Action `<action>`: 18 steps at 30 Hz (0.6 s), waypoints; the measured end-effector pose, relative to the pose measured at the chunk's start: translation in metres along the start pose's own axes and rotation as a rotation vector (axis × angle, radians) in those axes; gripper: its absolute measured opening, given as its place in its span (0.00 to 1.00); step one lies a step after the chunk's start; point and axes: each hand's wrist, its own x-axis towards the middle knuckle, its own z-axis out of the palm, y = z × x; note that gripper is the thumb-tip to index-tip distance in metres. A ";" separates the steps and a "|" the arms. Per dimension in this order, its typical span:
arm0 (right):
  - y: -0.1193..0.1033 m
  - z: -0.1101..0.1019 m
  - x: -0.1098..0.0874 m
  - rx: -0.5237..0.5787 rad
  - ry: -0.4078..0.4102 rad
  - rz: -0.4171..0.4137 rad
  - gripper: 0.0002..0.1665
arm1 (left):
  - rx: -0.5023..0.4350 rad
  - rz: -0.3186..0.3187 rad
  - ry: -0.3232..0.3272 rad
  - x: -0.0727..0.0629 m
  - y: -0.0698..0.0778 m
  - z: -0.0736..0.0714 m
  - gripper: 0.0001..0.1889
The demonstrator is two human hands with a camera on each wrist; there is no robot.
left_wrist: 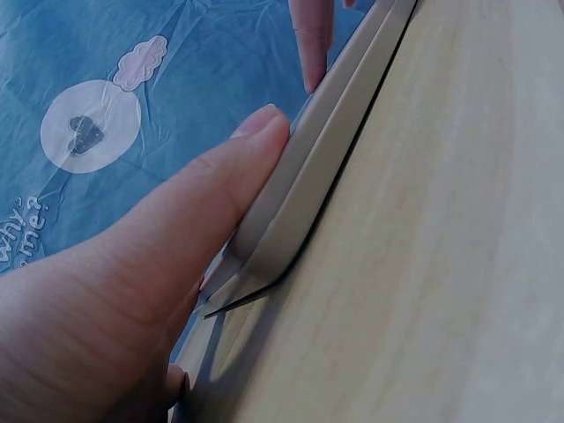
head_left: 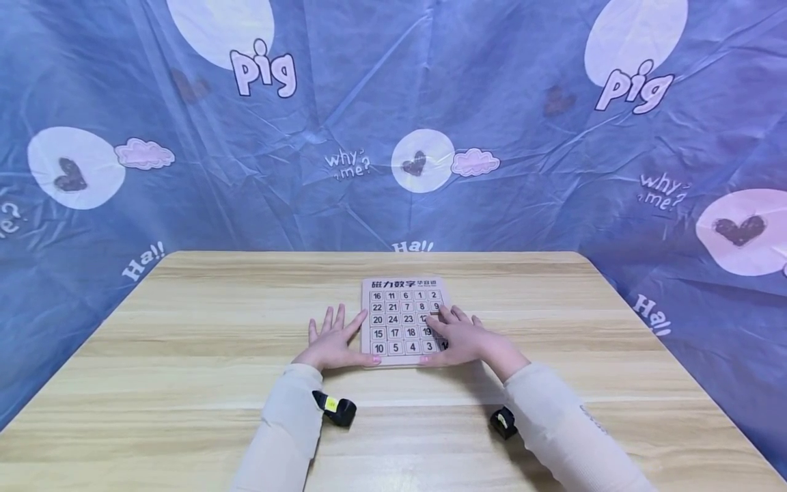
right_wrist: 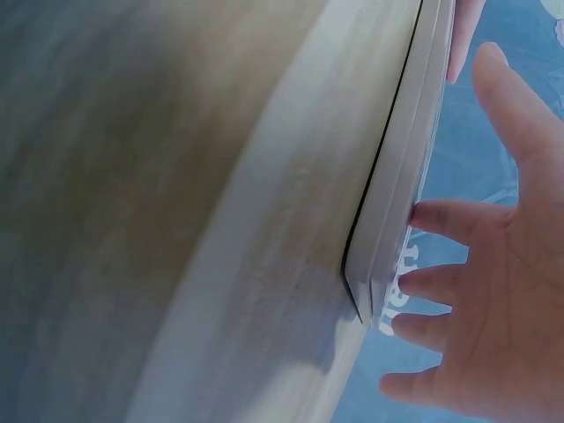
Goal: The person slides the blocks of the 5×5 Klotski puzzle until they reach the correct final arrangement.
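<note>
My number puzzle (head_left: 401, 326) looks smooth plastic, the table (head_left: 184, 383) grained wood, the backdrop (head_left: 344, 102) creased, faintly glossy cloth, my sleeves (head_left: 279, 424) matt fabric.

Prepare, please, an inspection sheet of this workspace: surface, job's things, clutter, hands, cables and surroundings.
Surface: pale wood-grain table.
Job's things: numbered board lying on the table, partly covered at its right side.
Clutter: nothing seen; black devices show at the sleeves.
Hands: left hand spread, thumb at the board's lower left corner; right hand spread over its right side.
Cables: nothing seen.
Surroundings: blue printed cloth behind the table and along both sides.
</note>
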 end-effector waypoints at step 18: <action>0.007 -0.003 -0.051 -0.040 -0.016 -0.064 0.49 | 0.008 0.003 0.005 -0.002 0.002 -0.002 0.55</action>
